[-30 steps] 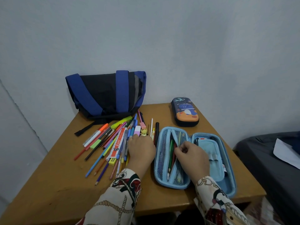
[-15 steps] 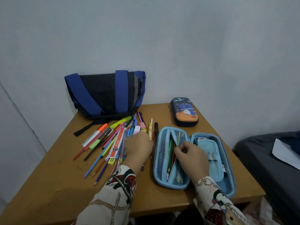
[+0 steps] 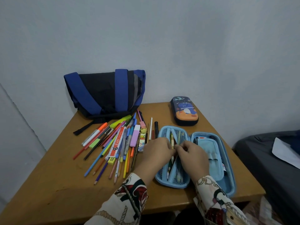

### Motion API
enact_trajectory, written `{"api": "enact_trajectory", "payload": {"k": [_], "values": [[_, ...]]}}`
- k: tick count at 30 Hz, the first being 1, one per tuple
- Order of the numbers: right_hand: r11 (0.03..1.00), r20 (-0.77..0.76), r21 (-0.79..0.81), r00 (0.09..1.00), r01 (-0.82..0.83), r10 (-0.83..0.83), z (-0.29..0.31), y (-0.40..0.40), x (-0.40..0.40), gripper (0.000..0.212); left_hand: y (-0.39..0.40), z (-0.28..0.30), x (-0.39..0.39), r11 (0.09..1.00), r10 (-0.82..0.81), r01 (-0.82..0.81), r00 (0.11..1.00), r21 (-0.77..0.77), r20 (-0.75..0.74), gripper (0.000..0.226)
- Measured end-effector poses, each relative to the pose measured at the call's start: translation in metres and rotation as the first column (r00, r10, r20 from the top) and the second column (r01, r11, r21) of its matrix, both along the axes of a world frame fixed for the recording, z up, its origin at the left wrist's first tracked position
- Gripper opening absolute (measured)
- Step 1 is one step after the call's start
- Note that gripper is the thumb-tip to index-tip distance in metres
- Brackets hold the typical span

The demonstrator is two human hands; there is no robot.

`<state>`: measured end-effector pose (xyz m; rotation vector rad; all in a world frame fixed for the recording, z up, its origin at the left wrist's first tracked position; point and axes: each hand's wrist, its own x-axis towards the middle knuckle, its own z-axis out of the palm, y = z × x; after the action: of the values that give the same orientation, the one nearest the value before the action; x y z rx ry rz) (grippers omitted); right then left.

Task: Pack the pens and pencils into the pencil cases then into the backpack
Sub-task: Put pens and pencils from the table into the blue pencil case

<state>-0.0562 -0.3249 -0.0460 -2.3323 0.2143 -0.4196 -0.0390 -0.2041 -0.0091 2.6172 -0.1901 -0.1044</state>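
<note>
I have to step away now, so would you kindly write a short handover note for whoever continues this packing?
Left hand: over the left half of the open light-blue case, pinching a pencil into its mesh pocket.
Right hand: fingertips at the same pocket, helping guide that pencil; whether it grips anything is unclear.
Done: a few pens and pencils sit in the open case.
Left: the large loose pile on the table, closing the case, then both it and the shut dinosaur case go into the blue-black bag by the wall.
</note>
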Motion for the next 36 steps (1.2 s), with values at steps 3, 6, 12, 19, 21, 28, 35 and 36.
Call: {"api": "enact_trajectory", "payload": {"k": [3,6,12,19,21,28,35,36], "values": [[1.000,0.006,0.009,1.000,0.000,0.000,-0.001,-0.001,0.000,0.033,0.003,-0.011,-0.002,0.994,-0.053,0.058,0.997,-0.094,0.062,0.023],[1.000,0.003,-0.004,1.000,-0.006,0.006,0.000,0.000,0.000,0.033,0.006,-0.021,-0.005,0.990,-0.086,0.100,0.988,-0.100,0.131,0.027],[1.000,0.024,0.015,1.000,-0.012,0.012,-0.001,0.000,0.001,0.034,0.008,-0.026,-0.018,0.982,-0.187,0.178,0.966,0.065,0.177,0.034],[1.000,0.034,-0.010,0.999,-0.028,0.028,0.002,0.002,-0.001,0.033,0.009,-0.033,-0.025,0.987,-0.073,0.103,0.972,-0.126,0.221,0.026],[1.000,0.033,-0.010,0.999,-0.024,0.024,0.001,0.001,-0.001,0.033,0.008,-0.035,-0.024,0.990,-0.118,0.133,0.966,-0.053,0.228,0.028],[1.000,0.022,-0.012,1.000,-0.018,0.019,0.003,0.001,-0.002,0.035,0.028,-0.030,-0.005,0.889,0.311,-0.189,0.917,-0.416,0.248,0.020],[1.000,0.021,-0.021,1.000,-0.021,0.021,0.004,0.001,-0.003,0.035,0.033,-0.017,0.015,0.957,0.212,-0.244,0.957,0.157,0.197,0.028],[1.000,0.024,-0.019,1.000,-0.019,0.020,0.004,0.001,-0.003,0.035,0.033,-0.016,0.015,0.955,0.211,-0.242,0.960,0.171,0.183,0.028]]}}
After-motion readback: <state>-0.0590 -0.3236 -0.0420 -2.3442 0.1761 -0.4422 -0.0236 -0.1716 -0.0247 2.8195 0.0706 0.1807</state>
